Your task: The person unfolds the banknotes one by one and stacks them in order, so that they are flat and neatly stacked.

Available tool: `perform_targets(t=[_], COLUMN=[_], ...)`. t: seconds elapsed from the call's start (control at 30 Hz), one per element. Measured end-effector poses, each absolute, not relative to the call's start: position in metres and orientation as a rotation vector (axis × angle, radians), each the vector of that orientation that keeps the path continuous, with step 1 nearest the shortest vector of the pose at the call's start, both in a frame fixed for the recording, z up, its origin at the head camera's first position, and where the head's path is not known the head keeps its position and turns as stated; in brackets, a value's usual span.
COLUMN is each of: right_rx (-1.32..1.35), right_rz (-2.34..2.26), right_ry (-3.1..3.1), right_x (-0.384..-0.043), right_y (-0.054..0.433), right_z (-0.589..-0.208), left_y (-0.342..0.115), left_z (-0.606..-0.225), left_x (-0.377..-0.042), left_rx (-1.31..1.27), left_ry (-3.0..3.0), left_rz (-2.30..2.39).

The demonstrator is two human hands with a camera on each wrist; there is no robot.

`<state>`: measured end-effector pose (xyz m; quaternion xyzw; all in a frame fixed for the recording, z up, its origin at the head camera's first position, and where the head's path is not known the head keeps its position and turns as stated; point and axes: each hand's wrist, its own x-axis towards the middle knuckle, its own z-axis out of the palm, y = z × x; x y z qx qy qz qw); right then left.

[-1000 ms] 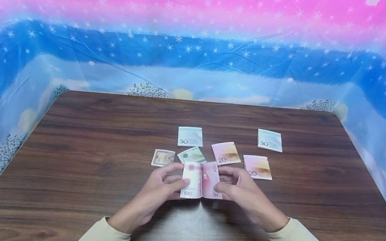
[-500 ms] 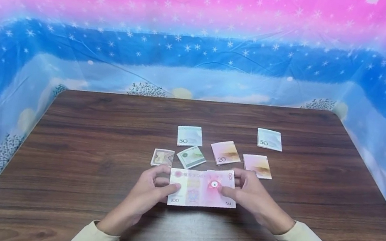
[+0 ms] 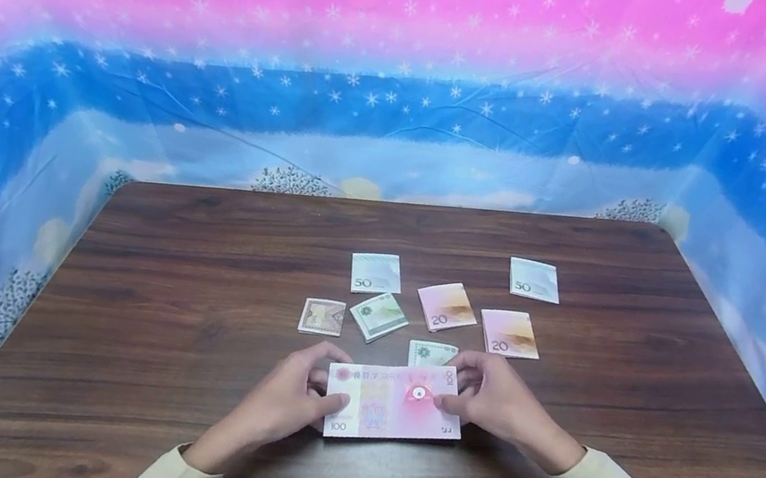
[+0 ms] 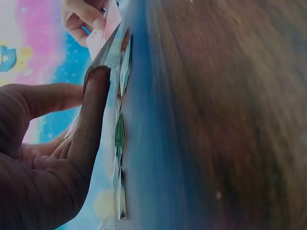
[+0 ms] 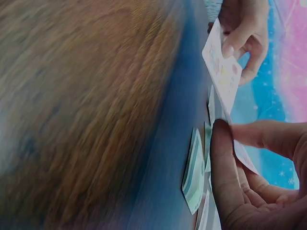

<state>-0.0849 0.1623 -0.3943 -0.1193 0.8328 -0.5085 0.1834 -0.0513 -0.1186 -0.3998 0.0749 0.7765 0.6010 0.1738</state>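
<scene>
A pink 100 banknote (image 3: 394, 408) is spread flat between both hands, tilted toward the head camera. My left hand (image 3: 287, 391) pinches its left end, thumb on the face and fingers behind. At the other end my right hand (image 3: 506, 409) pinches it the same way. In the right wrist view the pink banknote (image 5: 223, 72) stretches from the near thumb and fingers to the other hand. Just behind it, a folded green banknote (image 3: 431, 354) lies on the table, its lower part hidden by the pink one.
Folded banknotes lie on the brown wooden table (image 3: 202, 244): a 50 note (image 3: 376, 273), another 50 note (image 3: 534, 281), a 20 note (image 3: 446, 306), a second 20 note (image 3: 510, 333), a green note (image 3: 379, 316) and a brownish note (image 3: 321, 317). A printed cloth (image 3: 375, 96) hangs behind.
The pink banknote has been unfolded from its creased half-open shape to flat, the hands moving apart. Both hands then came nearer the body, uncovering a folded green banknote behind.
</scene>
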Motion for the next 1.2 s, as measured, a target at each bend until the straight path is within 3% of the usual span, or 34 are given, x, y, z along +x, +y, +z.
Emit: perform_targets(t=[0.3, 1.2], right_rx=[-0.545, -0.639], right_rz=[-1.223, -0.860], right_ry=[2.494, 2.798], right_x=[-0.080, -0.075], right_y=[0.165, 0.167], right_z=[-0.401, -0.409], left_y=[-0.121, -0.116], left_z=[-0.399, -0.402], left_x=[-0.049, -0.045], left_rx=[0.352, 0.469], left_ry=[2.326, 2.736], left_rz=[1.409, 0.927])
